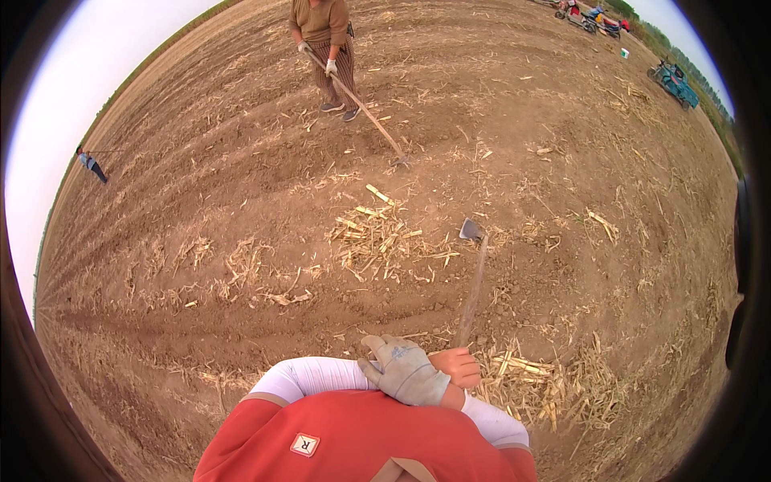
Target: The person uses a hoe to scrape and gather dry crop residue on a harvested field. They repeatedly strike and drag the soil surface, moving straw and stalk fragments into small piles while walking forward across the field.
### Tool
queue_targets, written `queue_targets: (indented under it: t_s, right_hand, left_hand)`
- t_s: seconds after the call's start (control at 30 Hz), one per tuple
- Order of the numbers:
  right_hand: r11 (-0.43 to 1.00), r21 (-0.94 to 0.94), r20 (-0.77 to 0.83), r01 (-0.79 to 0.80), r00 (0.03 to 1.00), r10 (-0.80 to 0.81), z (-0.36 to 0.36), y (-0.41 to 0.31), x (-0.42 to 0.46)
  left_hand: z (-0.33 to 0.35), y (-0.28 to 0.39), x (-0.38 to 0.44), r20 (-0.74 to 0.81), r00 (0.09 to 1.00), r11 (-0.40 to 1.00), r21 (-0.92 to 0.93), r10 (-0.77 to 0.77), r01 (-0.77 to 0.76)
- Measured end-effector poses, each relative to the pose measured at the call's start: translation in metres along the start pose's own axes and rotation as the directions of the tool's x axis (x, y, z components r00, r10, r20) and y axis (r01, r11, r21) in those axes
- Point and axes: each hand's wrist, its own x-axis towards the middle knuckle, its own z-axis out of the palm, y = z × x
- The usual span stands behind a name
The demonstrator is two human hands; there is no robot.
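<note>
My right hand [409,369], in a pale grey work glove, lies across my left forearm, its thumb and fingers around the white left sleeve [325,375]. Bare and curled into a fist, my left hand [458,366] is at the upper end of a hoe's wooden handle [474,292]. The handle runs away from me to a metal hoe blade [470,229] on the soil. Left of the blade is a pile of dry stalk pieces and husks [376,241]. More dry stalks [530,376] lie right of my left hand.
Ahead, a co-worker [325,36] in gloves holds another long-handled hoe [367,111], its head on the ground. A distant person [91,164] stands at the far left. A blue vehicle [674,83], a white bucket [624,53] and parked motorbikes [593,21] are at the upper right.
</note>
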Motion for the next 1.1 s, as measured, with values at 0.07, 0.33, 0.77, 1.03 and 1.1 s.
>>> queue_targets:
  t_s: [0.07,0.33,0.77,1.03,1.1]
  right_hand:
    - [1.000,0.005,0.022,-0.011,1.000,0.011,-0.002,-0.001,0.001]
    - [1.000,-0.001,0.008,-0.008,1.000,0.008,-0.004,-0.001,0.001]
    - [1.000,-0.025,0.000,0.011,1.000,-0.011,0.000,0.002,0.003]
    - [0.998,-0.061,0.011,-0.010,1.000,0.011,-0.005,0.000,0.004]
    - [0.998,-0.057,0.028,-0.016,0.999,0.017,-0.004,0.001,0.005]
  left_hand:
    - [0.001,0.000,-0.001,0.007,1.000,1.000,0.008,0.002,-0.002]
    - [-0.008,0.001,0.006,0.019,1.000,0.999,-0.031,-0.009,0.009]
    - [-0.013,0.001,0.012,-0.052,0.999,0.997,-0.080,-0.010,0.006]
    - [-0.011,-0.003,0.013,-0.073,0.997,0.996,-0.086,-0.002,-0.004]
    - [-0.007,-0.003,0.011,-0.075,0.997,0.998,-0.056,0.006,-0.010]
